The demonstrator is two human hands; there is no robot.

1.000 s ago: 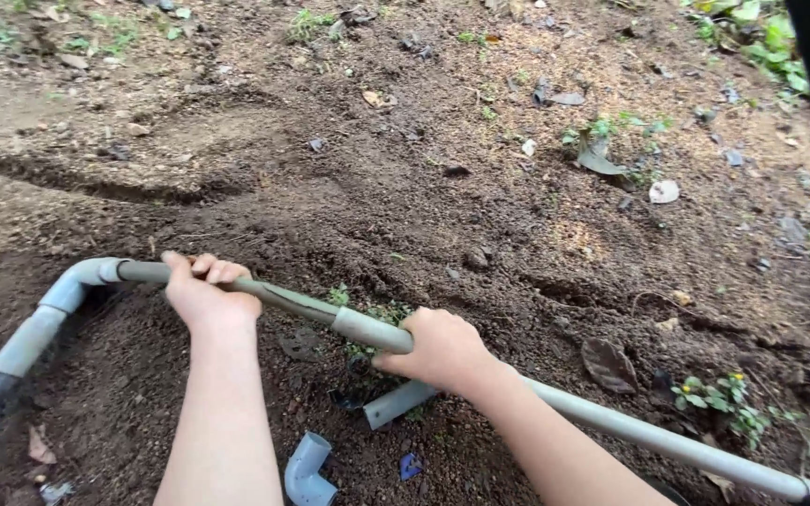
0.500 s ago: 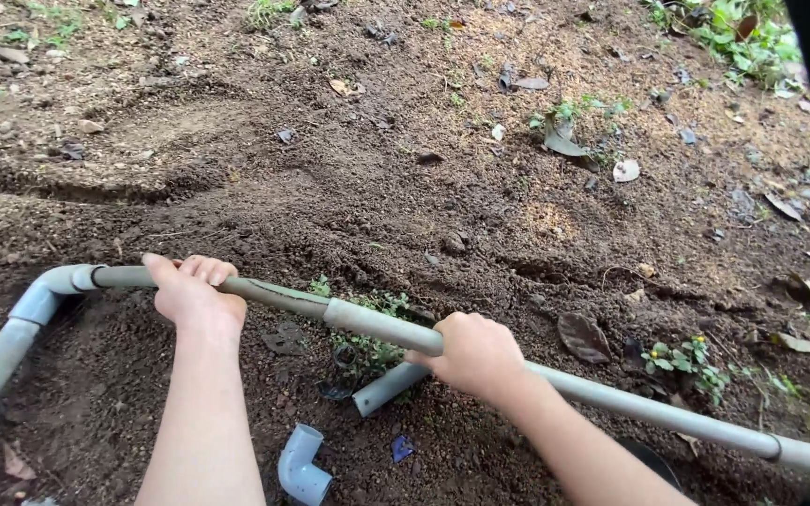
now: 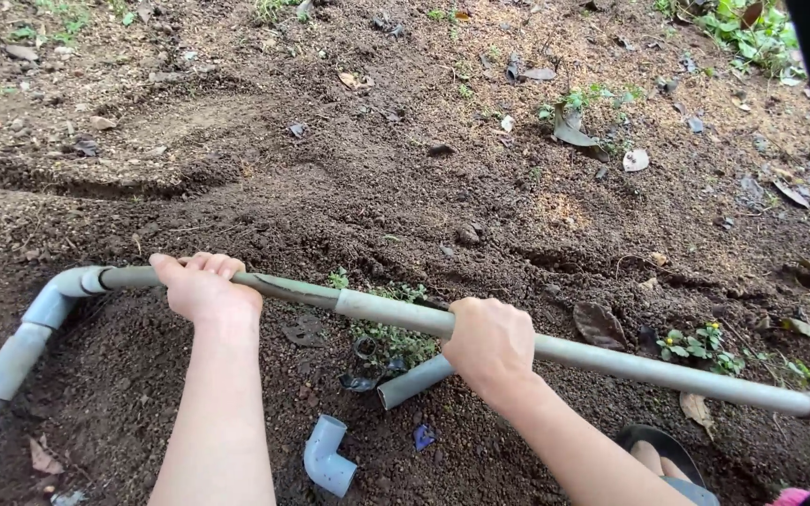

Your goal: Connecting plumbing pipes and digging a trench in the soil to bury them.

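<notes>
A long grey plastic pipe (image 3: 649, 367) runs across the dark soil from a bent elbow joint (image 3: 67, 286) at the left to the right edge. My left hand (image 3: 203, 289) is wrapped over the pipe just right of the elbow. My right hand (image 3: 491, 342) grips the pipe near a coupling (image 3: 391, 312) at its middle. From the elbow, another grey pipe section (image 3: 7, 361) slants down toward the lower left corner.
A short loose pipe piece (image 3: 412, 380) and a loose grey elbow fitting (image 3: 328, 457) lie on the soil below the pipe, near a small green weed (image 3: 396, 339). A shallow trench (image 3: 77, 183) crosses the upper left. My sandalled foot (image 3: 658, 454) shows at bottom right. Dry leaves and plants dot the ground.
The pipe and both hands have shifted slightly right and down in view; my right hand slid a little along the pipe. Both grips remain.
</notes>
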